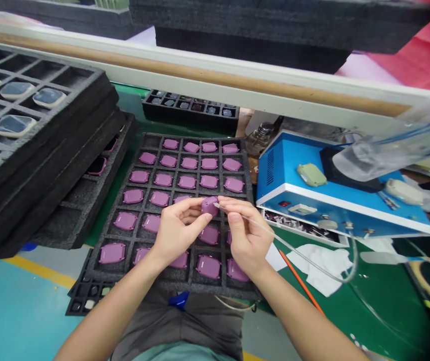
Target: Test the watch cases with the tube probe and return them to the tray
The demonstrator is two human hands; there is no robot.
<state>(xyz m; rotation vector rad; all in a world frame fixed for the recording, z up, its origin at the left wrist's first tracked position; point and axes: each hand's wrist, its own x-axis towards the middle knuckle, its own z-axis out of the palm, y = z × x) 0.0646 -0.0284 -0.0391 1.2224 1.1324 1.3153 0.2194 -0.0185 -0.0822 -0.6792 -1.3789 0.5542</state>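
Purple pc (210,205) in L hand (182,231), R hand (245,235) tube (297,253), foam tray (200,140)

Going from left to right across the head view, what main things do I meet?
Stacked black foam trays, foam tray of purple pieces, blue machine.
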